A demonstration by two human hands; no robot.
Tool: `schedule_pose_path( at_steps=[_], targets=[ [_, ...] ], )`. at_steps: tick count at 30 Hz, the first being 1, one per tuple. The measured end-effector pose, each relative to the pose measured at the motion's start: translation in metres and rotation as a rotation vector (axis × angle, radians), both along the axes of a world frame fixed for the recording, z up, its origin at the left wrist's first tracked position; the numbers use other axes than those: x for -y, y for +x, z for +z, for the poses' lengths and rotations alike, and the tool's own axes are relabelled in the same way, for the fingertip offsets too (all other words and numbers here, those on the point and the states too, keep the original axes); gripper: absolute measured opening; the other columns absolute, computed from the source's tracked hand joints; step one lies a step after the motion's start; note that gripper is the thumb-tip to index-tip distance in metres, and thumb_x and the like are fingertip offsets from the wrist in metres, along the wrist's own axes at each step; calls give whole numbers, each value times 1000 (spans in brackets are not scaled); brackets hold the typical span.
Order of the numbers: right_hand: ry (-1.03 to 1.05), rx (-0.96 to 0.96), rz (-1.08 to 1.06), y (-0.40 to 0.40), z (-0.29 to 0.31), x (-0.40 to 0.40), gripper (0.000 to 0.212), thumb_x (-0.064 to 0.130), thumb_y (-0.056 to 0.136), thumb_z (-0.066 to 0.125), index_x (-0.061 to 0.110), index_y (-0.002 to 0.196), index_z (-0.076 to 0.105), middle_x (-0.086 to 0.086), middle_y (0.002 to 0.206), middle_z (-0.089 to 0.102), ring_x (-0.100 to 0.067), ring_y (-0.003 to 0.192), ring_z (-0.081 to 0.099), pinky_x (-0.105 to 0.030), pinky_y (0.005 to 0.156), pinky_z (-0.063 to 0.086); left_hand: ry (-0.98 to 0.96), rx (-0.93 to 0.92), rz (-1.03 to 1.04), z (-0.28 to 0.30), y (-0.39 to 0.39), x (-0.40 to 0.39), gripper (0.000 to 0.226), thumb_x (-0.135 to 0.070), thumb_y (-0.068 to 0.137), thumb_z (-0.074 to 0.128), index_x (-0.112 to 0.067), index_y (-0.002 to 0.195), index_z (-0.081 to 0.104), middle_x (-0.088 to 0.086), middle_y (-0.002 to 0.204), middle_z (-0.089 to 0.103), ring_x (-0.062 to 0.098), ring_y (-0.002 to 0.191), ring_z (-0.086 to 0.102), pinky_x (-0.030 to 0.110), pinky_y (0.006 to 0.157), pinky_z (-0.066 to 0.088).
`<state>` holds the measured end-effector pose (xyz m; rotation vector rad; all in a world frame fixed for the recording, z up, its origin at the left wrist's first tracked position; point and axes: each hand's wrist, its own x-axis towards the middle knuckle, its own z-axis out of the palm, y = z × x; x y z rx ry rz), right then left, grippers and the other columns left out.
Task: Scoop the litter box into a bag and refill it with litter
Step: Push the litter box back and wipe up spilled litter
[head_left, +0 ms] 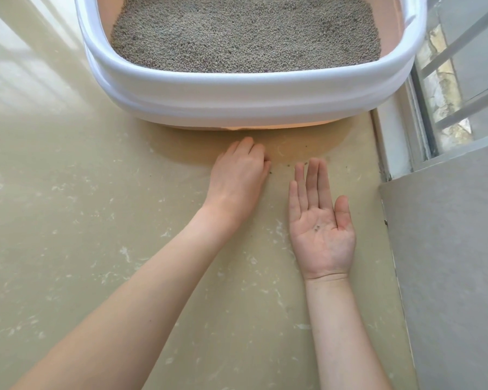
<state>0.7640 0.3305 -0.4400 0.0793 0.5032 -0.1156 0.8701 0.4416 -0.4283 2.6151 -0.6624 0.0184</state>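
Observation:
A litter box with a white rim and pink inside stands on the floor at the top of the view, filled with grey-brown litter. Just in front of it my left hand rests palm down on the floor, fingers curled at a stray litter grain. My right hand lies palm up beside it, fingers straight, with a few dark litter grains in the palm. No bag or scoop is in view.
The floor is glossy beige tile with small specks near the box. A grey wall panel runs along the right side, and a window frame with rails sits to the right of the box.

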Motion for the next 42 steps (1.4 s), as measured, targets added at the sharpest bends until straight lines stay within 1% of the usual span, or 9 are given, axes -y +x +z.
schedule_pose_path(
  at_steps=[6, 10, 13, 20, 23, 27, 31, 36, 42],
  targets=[
    [-9, -11, 10, 1, 0, 1, 54, 32, 102, 27, -3, 141, 41, -18, 146, 42, -35, 141, 30, -46, 118, 20, 211, 4, -17, 3, 6, 12, 23, -3, 58, 80, -3, 67, 59, 14, 65, 57, 31, 51, 56, 26, 46, 38],
    [3, -14, 12, 0, -1, 1, 55, 33, 102, 28, -2, 142, 40, -18, 146, 43, -35, 141, 30, -45, 118, 19, 123, -4, 19, 1, 10, 13, 18, -12, 94, 47, 0, 102, 57, 20, 104, 57, 39, 83, 57, 41, 67, 39],
    [-4, -19, 17, 0, -1, 1, 55, 34, 102, 27, -1, 142, 41, -18, 146, 43, -34, 141, 29, -45, 119, 19, 171, 5, -2, 3, 11, 16, 24, -18, 99, 38, -5, 111, 54, 14, 114, 53, 34, 100, 54, 39, 78, 38],
    [5, -24, 15, 0, 0, 1, 55, 34, 102, 27, -2, 141, 42, -18, 146, 43, -36, 141, 30, -45, 118, 19, 247, 16, -80, 8, 13, 22, 8, -3, 84, 60, 0, 91, 60, 18, 95, 59, 36, 81, 60, 33, 56, 28],
    [9, -30, 15, 0, 0, 1, 56, 36, 102, 27, -1, 141, 41, -18, 145, 44, -36, 141, 31, -45, 118, 19, 260, -75, -124, 11, 17, 20, 17, -8, 95, 44, 1, 106, 53, 19, 109, 52, 38, 90, 56, 38, 64, 34],
    [2, -27, 13, 0, 1, 0, 56, 36, 102, 27, -1, 141, 41, -19, 145, 44, -36, 140, 32, -46, 118, 19, 110, -108, -128, 11, 15, 0, 20, -15, 99, 37, -1, 104, 50, 18, 108, 48, 38, 78, 52, 48, 68, 42],
    [-8, -33, 12, 0, 0, 0, 57, 37, 102, 26, -1, 141, 42, -18, 145, 45, -35, 140, 32, -45, 118, 19, 136, -32, -238, 7, 8, -1, 11, -8, 93, 47, 0, 95, 54, 22, 99, 50, 38, 78, 52, 43, 64, 37],
    [-18, -47, 10, 0, 1, 0, 56, 36, 102, 27, -1, 141, 41, -18, 146, 43, -35, 141, 30, -46, 118, 19, 168, 97, -306, 3, 5, -2, 11, 0, 69, 64, -1, 74, 54, 20, 73, 52, 34, 53, 52, 33, 44, 38],
    [34, -39, 20, 2, 1, 0, 54, 34, 101, 34, -1, 142, 41, -21, 146, 42, -38, 136, 37, -46, 116, 23, -111, 101, -265, 36, -18, 3, 20, -15, 87, 43, -2, 81, 57, 17, 81, 54, 32, 62, 52, 38, 56, 39]
  ],
)
